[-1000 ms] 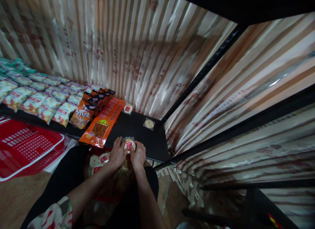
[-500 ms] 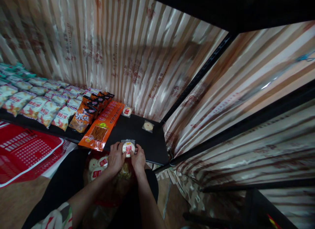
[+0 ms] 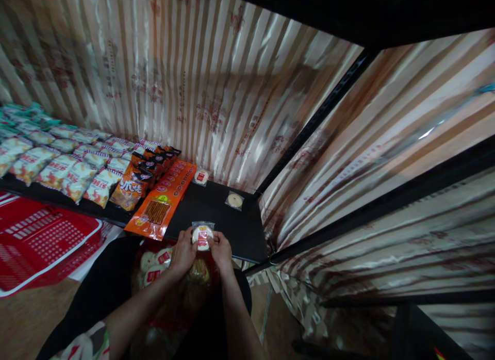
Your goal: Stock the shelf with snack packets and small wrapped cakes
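Observation:
Between my two hands is a round white packaged cake [image 3: 201, 236] in clear wrap with a red label, held at the front edge of the black shelf [image 3: 228, 231]. My left hand [image 3: 183, 252] grips its left side, and my right hand [image 3: 220, 249] pinches its right side with thumb and fingers. Farther back on the shelf lie a similar labelled cake [image 3: 200, 177] by the curtain and a pale wrapped one [image 3: 234, 200] near the right corner. Below my forearms, between my knees, more wrapped cakes [image 3: 153, 274] sit in a dim red container.
An orange snack packet [image 3: 161, 201] lies left of my hands, beside orange-black bags [image 3: 131, 186] and rows of white chip bags [image 3: 58, 169]. A red basket [image 3: 50, 241] stands lower left. Black posts [image 3: 320, 125] and striped curtains [image 3: 232, 92] bound the shelf.
The view has shifted slightly. Both hands still hold the same cake at the shelf's front edge, with little change in grip.

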Tool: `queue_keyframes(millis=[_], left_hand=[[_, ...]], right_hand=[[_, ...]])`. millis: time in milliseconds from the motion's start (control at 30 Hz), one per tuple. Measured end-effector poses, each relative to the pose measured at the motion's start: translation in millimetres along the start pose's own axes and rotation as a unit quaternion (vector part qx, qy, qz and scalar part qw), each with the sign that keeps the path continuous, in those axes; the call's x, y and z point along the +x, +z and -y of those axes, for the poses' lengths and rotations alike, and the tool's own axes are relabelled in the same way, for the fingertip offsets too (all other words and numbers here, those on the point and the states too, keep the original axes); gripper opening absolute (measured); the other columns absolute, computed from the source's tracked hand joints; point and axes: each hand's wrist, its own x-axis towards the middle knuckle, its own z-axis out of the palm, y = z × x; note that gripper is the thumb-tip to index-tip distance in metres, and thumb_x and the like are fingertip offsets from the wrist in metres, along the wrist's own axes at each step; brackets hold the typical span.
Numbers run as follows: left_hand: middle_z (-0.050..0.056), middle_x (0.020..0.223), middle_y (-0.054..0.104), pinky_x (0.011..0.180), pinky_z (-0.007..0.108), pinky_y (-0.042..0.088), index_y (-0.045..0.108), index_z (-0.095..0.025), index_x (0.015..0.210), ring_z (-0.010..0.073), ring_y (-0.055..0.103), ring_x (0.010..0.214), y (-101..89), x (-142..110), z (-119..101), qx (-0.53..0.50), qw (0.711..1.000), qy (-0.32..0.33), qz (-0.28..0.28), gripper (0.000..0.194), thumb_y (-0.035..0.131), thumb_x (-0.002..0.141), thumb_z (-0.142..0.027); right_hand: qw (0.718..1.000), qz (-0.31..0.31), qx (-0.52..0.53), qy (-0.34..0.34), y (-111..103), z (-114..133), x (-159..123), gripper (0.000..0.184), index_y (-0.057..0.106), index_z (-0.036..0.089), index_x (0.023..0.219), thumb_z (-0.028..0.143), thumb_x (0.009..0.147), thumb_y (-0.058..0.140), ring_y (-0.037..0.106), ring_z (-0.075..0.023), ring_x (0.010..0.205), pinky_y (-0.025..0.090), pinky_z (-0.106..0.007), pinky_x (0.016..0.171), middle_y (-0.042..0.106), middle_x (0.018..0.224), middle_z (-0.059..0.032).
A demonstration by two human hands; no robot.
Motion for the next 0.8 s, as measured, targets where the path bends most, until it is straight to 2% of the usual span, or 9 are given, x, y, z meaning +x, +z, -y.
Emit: queue_keyframes(millis=[133, 367, 633, 800], left_hand=[[0.009, 0.108, 0.053, 0.081, 0.03, 0.047, 0.044, -0.016, 0.124, 0.0186, 0.06, 0.094, -1.0, 4, 1, -0.01, 1.0, 0.0, -0.019, 0.039, 0.047, 0.085, -0.019], [0.013, 0.117, 0.051, 0.088, 0.032, 0.045, 0.045, -0.013, 0.125, 0.0209, 0.056, 0.103, -6.7, 14, 0, 0.014, 1.0, 0.01, -0.026, 0.04, 0.045, 0.085, -0.018], [0.009, 0.111, 0.054, 0.088, 0.03, 0.044, 0.046, -0.017, 0.125, 0.0186, 0.056, 0.1, -13.6, 26, 1, 0.007, 1.0, 0.014, -0.027, 0.041, 0.046, 0.083, -0.015], [0.011, 0.108, 0.055, 0.092, 0.032, 0.042, 0.046, -0.013, 0.125, 0.0196, 0.054, 0.101, -13.0, 37, 3, 0.021, 0.999, 0.02, -0.028, 0.041, 0.044, 0.084, -0.016]], right_hand=[[0.999, 0.021, 0.039, 0.018, 2, -2, 4, 0.016, 0.064, 0.021, 0.086, 0.027, 0.074, 0.056, 0.067, -0.016, 0.069, 0.051, -0.025, 0.062, 0.071, 0.078, -0.0015], [0.999, 0.034, 0.029, 0.0, 6, 0, 9, 0.018, 0.065, 0.02, 0.089, 0.025, 0.074, 0.056, 0.067, -0.0159, 0.07, 0.051, -0.025, 0.062, 0.072, 0.081, -0.0019], [0.995, 0.04, 0.092, 0.006, 17, 4, 19, 0.017, 0.061, 0.02, 0.089, 0.025, 0.074, 0.055, 0.066, -0.0151, 0.071, 0.051, -0.026, 0.066, 0.07, 0.082, -0.0019], [0.994, 0.033, 0.105, 0.02, 22, 11, 26, 0.014, 0.06, 0.021, 0.085, 0.022, 0.072, 0.056, 0.065, -0.0143, 0.067, 0.051, -0.025, 0.064, 0.068, 0.075, 0.0013]])
